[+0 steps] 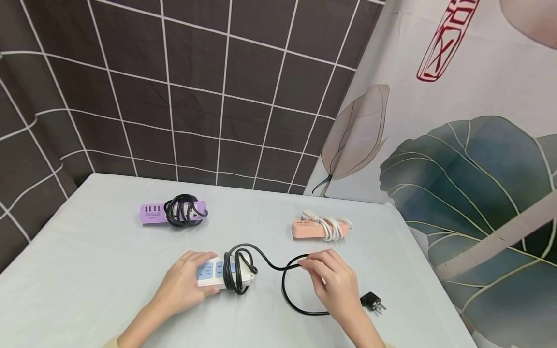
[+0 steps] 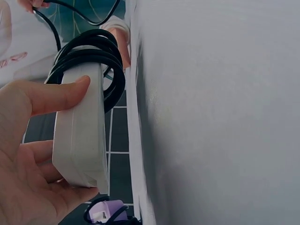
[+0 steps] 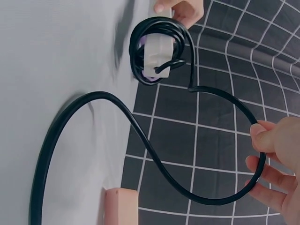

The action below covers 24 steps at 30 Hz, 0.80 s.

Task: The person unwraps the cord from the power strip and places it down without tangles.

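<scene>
A white power strip (image 1: pixel 220 273) with blue socket panels has its black cord (image 1: pixel 235 271) looped round one end. My left hand (image 1: pixel 184 276) grips the other end; in the left wrist view the thumb (image 2: pixel 70 93) lies along the strip's side. Off to the right, my right hand (image 1: pixel 332 278) pinches a loose stretch of that cord between thumb and fingers, as the right wrist view of the cord (image 3: pixel 213 200) also shows. From there the cord curves down in a wide loop and passes behind the right forearm. A black plug (image 1: pixel 372 302) lies on the table just right of that forearm.
Behind, at the left, lies a purple power strip (image 1: pixel 152 214) wrapped in black cord. An orange power strip (image 1: pixel 309 229) with white cord lies at the back right. The white-covered table (image 1: pixel 87 270) meets a dark grid-patterned cloth (image 1: pixel 196 96) at the rear.
</scene>
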{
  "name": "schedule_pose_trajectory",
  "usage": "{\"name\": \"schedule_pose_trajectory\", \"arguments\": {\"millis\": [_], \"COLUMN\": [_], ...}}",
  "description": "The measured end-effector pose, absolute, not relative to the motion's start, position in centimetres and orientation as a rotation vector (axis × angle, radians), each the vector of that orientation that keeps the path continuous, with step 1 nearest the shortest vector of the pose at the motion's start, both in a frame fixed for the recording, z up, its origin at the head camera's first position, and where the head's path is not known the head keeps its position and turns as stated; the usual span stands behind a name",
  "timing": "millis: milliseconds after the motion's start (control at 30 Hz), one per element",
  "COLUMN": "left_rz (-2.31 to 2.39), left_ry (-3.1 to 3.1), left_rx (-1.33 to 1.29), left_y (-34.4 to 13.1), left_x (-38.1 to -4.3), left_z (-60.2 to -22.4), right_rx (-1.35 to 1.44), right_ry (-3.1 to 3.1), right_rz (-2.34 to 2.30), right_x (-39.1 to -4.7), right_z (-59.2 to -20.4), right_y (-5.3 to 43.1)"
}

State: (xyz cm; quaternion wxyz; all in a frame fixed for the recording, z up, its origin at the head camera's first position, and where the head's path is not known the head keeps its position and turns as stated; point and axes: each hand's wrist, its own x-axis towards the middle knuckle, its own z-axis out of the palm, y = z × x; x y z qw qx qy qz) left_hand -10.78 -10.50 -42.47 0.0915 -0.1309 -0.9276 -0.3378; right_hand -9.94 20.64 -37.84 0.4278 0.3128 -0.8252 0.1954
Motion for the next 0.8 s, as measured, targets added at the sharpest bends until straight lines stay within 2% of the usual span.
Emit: {"name": "schedule_pose_trajectory", "arguments": {"millis": [800], "left_rz": [-1.002], "left_ry": [-2.757], "left_rx": [-0.388], "left_y": [-10.1], "left_x": [-11.0], "left_z": [-42.5], "right_rx": [0.844], "right_ry": [-1.972], "right_rz": [0.574], "right_x": [-8.8], "right_z": [-37.9], "right_y": [21.2]}}
